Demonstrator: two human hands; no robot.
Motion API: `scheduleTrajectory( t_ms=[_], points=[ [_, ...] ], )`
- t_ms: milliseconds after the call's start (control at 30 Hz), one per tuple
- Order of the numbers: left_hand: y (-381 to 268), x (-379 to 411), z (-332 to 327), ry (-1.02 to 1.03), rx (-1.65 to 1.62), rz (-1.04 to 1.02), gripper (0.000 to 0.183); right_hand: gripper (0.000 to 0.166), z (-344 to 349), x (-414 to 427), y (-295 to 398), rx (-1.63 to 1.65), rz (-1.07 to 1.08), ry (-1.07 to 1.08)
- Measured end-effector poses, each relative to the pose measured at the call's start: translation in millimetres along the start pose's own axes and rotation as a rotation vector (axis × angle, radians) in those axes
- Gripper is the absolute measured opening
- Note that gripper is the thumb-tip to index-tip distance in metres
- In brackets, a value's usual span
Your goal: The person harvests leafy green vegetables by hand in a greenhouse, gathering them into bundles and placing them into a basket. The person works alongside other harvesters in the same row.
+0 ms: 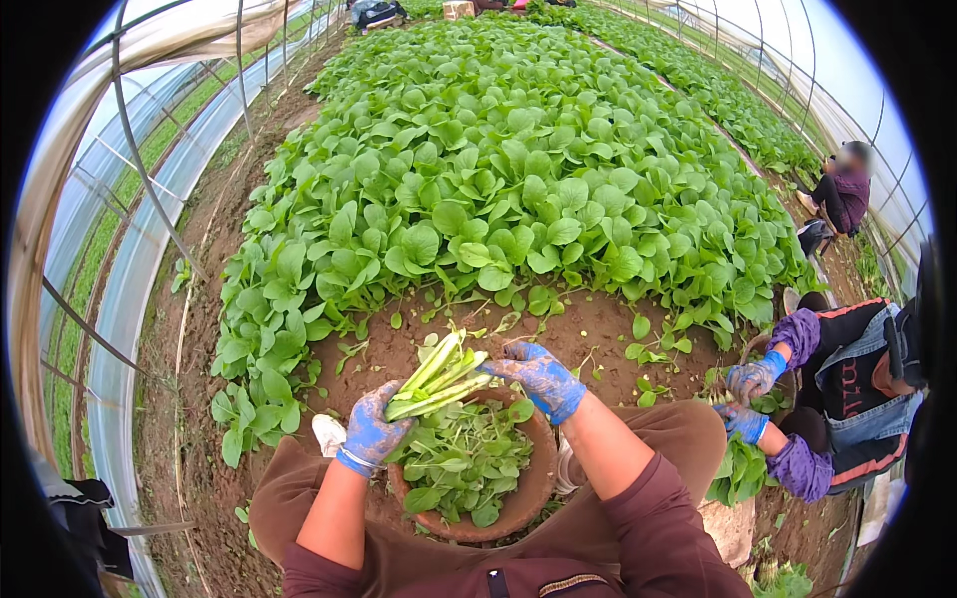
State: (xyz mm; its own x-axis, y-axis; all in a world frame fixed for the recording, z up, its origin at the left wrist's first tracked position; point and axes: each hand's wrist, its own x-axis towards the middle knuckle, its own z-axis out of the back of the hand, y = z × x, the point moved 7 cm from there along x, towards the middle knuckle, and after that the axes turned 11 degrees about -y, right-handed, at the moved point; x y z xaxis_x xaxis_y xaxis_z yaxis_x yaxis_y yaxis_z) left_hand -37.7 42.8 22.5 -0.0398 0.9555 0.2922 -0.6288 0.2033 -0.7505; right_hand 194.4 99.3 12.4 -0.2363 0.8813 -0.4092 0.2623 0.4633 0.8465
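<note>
My left hand [374,424], in a soiled blue-and-grey work glove, is closed around a bunch of leafy greens [436,377]. Its pale stems point up and to the right. At the right ends of these stems is my right hand [544,380], gloved alike, with its fingertips pinching one stem end. Dirt covers the fingers of this glove. Below both hands, between my knees, stands a round reddish-brown basin [540,486]. Loose green leaves [467,463] fill much of it. The leaf ends of the held bunch are mostly hidden by my left hand.
A dense bed of leafy greens [516,172] grows ahead, beyond a strip of brown soil [448,314]. At right, a co-worker's gloved hands [748,400] handle greens. Another person [845,187] sits farther off. Plastic sheeting [127,344] and metal hoops [142,164] line the left side.
</note>
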Motion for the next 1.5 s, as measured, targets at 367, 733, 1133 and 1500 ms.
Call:
scheduleTrajectory(
  t_ms=[367, 733, 1133, 1500],
  points=[
    [13, 0, 9, -0.050, -0.291, 0.246, 0.051, 0.038, 24, 6, -6, -1.089, 0.407, 0.273],
    [17, -1, 9, -0.047, -0.137, 0.139, 0.053, 0.049, 44, 20, -7, -0.301, 0.130, -0.249],
    [-43, 5, 1, 0.095, 0.184, -0.147, 0.056, 0.020, 22, -7, 36, -0.358, 0.439, -0.356],
    [-22, 3, -7, 0.160, 0.059, -0.040, 0.051, 0.052, -8, -16, 48, -0.476, 0.533, 0.093]
  ],
)
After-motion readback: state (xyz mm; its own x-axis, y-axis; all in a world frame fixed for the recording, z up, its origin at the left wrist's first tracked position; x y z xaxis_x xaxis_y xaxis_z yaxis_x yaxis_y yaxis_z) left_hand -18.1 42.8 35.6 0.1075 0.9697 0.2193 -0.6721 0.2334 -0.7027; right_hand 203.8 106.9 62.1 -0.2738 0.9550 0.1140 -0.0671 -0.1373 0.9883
